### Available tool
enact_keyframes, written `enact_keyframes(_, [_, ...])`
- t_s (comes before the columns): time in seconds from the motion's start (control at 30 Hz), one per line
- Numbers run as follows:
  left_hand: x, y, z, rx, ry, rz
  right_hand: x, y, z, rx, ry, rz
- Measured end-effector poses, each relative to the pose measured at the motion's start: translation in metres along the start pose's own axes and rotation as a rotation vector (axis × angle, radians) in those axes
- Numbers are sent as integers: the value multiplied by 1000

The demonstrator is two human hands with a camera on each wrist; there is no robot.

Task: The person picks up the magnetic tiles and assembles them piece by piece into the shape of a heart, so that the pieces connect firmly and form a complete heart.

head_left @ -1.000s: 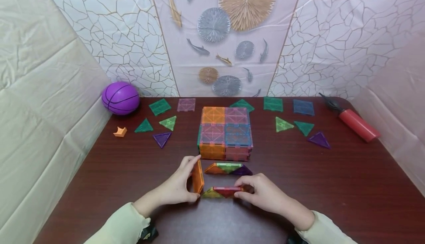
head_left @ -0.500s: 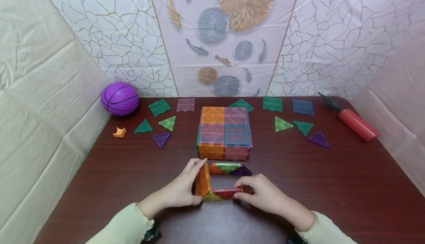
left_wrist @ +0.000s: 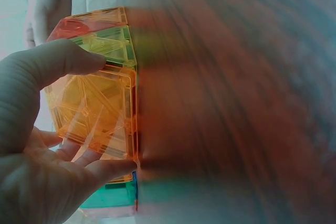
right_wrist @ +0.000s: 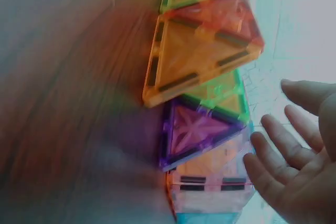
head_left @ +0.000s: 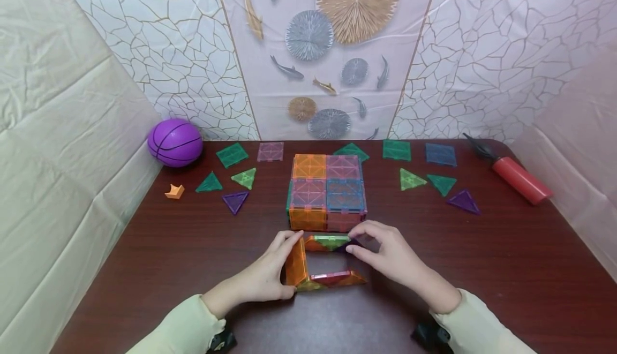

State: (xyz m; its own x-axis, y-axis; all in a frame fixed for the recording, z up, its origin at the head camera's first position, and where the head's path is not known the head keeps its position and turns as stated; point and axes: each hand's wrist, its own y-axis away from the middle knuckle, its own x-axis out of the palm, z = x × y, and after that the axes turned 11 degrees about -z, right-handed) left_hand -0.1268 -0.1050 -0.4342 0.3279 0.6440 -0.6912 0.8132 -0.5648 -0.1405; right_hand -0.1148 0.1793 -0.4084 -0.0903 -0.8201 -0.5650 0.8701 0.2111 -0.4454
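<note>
My left hand (head_left: 267, 268) holds an upright orange square magnetic tile (head_left: 296, 264) between thumb and fingers; its far fingers show through the tile in the left wrist view. Two upright rows of triangle tiles run rightward from this square. The front row has a yellow-green, a red (head_left: 332, 277) and an orange triangle (right_wrist: 197, 59). In the back row are an orange, a green (head_left: 330, 242) and a purple triangle (right_wrist: 194, 132). My right hand (head_left: 392, 252) is at the back row's right end, by the purple triangle. In the right wrist view its fingers are spread, apart from the tiles.
Behind the rows stands a box of square tiles (head_left: 328, 193). Loose tiles lie on both sides, among them purple triangles (head_left: 235, 202). A purple ball (head_left: 175, 142) and small orange piece (head_left: 174, 191) sit left; a red pump (head_left: 520, 180) lies right.
My left hand has brought the orange square rightward against the rows' left ends. The right hand has let go of the front row's right end and moved back to the rear row.
</note>
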Motion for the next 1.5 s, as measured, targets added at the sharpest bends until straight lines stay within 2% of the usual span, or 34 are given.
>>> enact_keyframes(0.2, [1,-1,-1,3,0,7,5,-7,-9,91,73,125])
enact_keyframes(0.33, [0,-2,-2,0,0,11,12,-11,-14,86,116,190])
enact_keyframes(0.57, [1,-4,-1,2,-2,16,23,-18,-17,-7,166,185])
enact_keyframes(0.83, [2,-5,-2,2,8,11,27,-21,-18,-38,168,170])
enact_keyframes(1.03, [3,-4,-4,-38,52,34,24,-18,-15,14,162,199])
enact_keyframes(1.27, [2,-3,-4,-114,66,29,19,-13,-10,55,167,229])
enact_keyframes(1.5, [1,-6,0,-100,66,32,15,-6,-6,85,182,305])
